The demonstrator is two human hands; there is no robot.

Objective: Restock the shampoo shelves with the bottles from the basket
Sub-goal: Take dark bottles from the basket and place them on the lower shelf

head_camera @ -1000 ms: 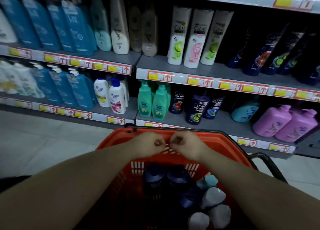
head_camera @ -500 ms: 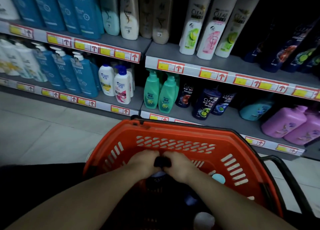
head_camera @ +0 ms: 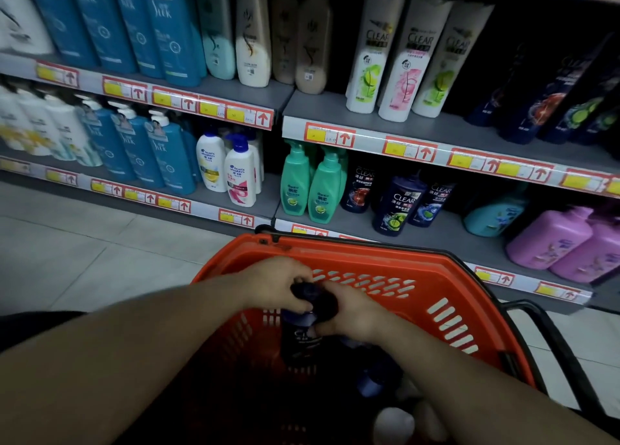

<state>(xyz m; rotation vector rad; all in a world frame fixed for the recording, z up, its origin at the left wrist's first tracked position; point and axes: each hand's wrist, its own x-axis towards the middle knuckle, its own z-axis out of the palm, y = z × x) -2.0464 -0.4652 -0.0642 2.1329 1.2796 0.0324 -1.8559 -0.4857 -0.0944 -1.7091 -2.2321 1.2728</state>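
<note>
1. Since half a second ago both hands have come up a little inside the basket (head_camera: 385,253), and the body of a dark blue bottle (head_camera: 297,339) now shows under the left hand.
2. Nearest, low in the basket, lie pale white caps (head_camera: 394,424) and a blue cap (head_camera: 372,381), packed close together.
3. The left hand (head_camera: 278,287) curls its fingers round the dark blue bottle's cap. The bottle stands about upright inside the basket, long axis vertical, cap end up and base down toward the basket floor.
4. The right hand (head_camera: 357,315) is touching the left, fingers wrapped round a second dark cap (head_camera: 327,305). Whatever hangs beneath that cap is hidden.
5. The basket is orange with slotted walls. A black handle (head_camera: 553,344) lies folded down along its right side.
6. Past the basket's left side is pale tiled floor (head_camera: 84,253).
7. Beyond, the lower shelf (head_camera: 436,236) carries green pump bottles (head_camera: 322,189), dark CLEAR bottles (head_camera: 396,206) beside them, and purple jugs (head_camera: 550,240) to the right.
8. Farthest, the upper shelf holds white CLEAR bottles (head_camera: 406,59) standing cap down.
</note>
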